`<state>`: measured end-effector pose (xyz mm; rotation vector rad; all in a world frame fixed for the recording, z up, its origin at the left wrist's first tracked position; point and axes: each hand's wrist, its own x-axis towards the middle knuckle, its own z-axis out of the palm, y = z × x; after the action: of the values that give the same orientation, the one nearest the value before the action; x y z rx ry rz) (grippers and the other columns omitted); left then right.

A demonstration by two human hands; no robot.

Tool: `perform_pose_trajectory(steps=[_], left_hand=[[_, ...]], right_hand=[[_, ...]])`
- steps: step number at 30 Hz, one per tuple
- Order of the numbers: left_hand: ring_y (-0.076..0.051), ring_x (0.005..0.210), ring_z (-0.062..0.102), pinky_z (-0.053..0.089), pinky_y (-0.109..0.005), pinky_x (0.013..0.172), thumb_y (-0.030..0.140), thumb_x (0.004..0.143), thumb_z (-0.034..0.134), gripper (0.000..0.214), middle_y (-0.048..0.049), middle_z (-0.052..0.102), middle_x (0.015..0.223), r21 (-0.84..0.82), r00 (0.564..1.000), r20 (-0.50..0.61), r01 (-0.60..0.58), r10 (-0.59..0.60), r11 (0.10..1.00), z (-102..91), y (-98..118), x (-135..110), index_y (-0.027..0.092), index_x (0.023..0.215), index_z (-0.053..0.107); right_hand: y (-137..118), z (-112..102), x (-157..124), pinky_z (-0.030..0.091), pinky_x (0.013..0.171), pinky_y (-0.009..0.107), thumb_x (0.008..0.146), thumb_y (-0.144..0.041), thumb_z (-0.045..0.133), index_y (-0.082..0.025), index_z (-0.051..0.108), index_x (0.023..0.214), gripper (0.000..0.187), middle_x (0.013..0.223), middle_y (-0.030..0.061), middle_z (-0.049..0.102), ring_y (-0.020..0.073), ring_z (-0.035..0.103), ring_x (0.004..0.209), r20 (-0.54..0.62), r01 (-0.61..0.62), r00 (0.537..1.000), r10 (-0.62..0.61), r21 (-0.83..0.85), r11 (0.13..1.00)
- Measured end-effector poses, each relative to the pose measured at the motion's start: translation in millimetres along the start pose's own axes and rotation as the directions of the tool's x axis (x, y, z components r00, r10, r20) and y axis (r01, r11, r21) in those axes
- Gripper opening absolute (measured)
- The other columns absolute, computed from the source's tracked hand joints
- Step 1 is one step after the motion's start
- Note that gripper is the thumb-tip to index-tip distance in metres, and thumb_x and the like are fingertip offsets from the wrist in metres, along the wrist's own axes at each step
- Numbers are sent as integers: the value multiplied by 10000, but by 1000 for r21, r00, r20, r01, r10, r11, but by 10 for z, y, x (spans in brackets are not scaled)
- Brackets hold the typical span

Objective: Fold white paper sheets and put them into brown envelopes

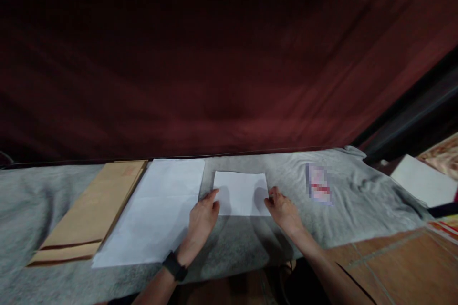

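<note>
A small white sheet of paper (243,193) lies on the grey cloth in front of me. My left hand (203,212) is at its left edge, index fingertip and thumb on the paper's margin. On the opposite side, my right hand (284,208) has its fingers curled at the right edge, with the thumb at the border. Both hands hold the sheet by its sides, and their shadows fall across it. Close beside my left hand is a larger stack of white paper (153,209), which shows a faint crease across it. A dark watch (175,267) is on my left wrist.
Brown paper envelopes (86,205) lie stacked at the left. A blurred pink and red packet (319,185) rests on the grey cloth (372,205) to the right. Dark red fabric (222,81) hangs behind. A white box (425,178) stands at the far right, above tiled floor (400,267).
</note>
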<state>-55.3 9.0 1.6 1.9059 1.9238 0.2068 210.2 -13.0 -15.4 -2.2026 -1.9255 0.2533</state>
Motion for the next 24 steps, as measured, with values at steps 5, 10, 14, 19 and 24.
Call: perform_pose_trajectory(steps=[5,10,14,19,24], left_hand=[[-208,1111,684,513,-315,946,162,965,487,436,-68,673,1334,26,1000,1,-27,27,999,6,44,-11,256,1383,574],[-209,1097,680,520,-327,954,153,966,457,433,-76,668,1329,28,997,-27,-76,77,997,36,-9,4,226,1378,570],[-266,1146,640,504,-405,991,153,962,415,418,-154,653,1299,148,963,-190,-165,192,975,119,3,-13,145,1337,599],[-313,1490,305,293,-554,1195,125,949,376,517,-130,405,1582,342,809,-343,-366,478,865,349,295,-50,154,1453,490],[-234,1542,172,189,-501,1261,120,964,310,551,-91,310,1639,369,785,-269,-451,558,813,486,446,19,122,1506,409]], right_hand=[[-246,125,-30,476,1005,414,997,-274,458,-158,536,1362,390,1329,145,628,271,588,1222,-188,312,936,-297,52,949],[-612,360,-100,339,1179,462,1046,-322,366,-175,353,1548,523,1595,103,385,256,360,1463,-196,498,855,-480,52,866],[-730,501,-147,313,1197,463,1048,-318,366,-167,369,1546,521,1584,101,398,244,357,1467,-171,469,870,-463,-1,883],[-727,591,-160,280,1210,486,1013,-187,341,-131,384,1534,526,1580,109,395,251,364,1464,-192,472,857,-478,-76,878],[-679,631,-152,271,1220,479,949,-138,414,-67,442,1493,549,1547,161,437,276,382,1452,-160,493,846,-508,-127,861]])
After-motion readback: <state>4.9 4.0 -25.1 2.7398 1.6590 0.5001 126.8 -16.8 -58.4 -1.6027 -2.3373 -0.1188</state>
